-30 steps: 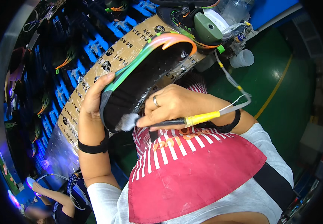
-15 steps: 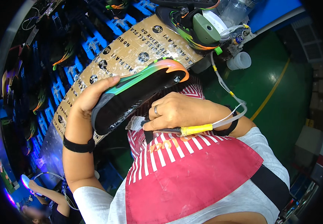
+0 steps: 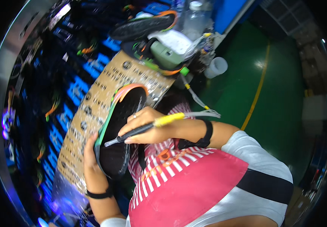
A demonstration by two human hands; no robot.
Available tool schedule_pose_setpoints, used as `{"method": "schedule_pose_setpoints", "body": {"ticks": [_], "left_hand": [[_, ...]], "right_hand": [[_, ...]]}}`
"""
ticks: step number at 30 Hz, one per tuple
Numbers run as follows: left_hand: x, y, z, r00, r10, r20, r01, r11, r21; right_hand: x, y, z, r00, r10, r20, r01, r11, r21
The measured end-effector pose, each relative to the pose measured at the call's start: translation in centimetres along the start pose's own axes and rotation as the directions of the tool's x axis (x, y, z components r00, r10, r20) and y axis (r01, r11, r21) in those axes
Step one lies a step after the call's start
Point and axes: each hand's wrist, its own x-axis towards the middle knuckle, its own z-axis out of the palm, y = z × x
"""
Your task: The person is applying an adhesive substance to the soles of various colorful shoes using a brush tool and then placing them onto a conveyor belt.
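Observation:
In my left hand [image 3: 91, 155] is a shoe sole [image 3: 112, 160], black inside with a green and orange side wall. My thumb and fingers grip its left edge, and its orange end points away from me. My right hand [image 3: 148, 125] is closed like a pen hold round a black brush-like tool [image 3: 139, 130] with a yellow rear part and a thin hose. The tool's pale tip is over the inner face of the sole, near its left edge; whether it touches I cannot tell.
A cardboard-covered bench [image 3: 106, 77] lies beyond the sole. On its far end are a shoe [image 3: 137, 49] with a green block-like object [image 3: 166, 53] and another sole [image 3: 148, 26]. A white bucket [image 3: 217, 67] stands right of it. Blue racks [image 3: 78, 90] with shoe parts run along the left.
The sole has turned so its length runs more away from me. My right hand has swung the tool round and brought its tip over the sole. The whole view has shifted.

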Motion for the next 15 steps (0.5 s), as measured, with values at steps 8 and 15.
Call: {"method": "schedule_pose_setpoints", "body": {"ticks": [8,15], "left_hand": [[0.2,-2.2,2.6,0.997,-0.068,-0.037,0.051,0.937,-0.346],[1.2,-3.8,2.3,0.957,0.278,0.079,-0.168,0.758,-0.630]], "right_hand": [[0.1,1.3,-2.6,0.881,-0.105,-0.462,-0.032,0.960,-0.280],[0.4,-0.3,-2.4,0.932,-0.173,-0.318,0.134,0.981,-0.141]]}}
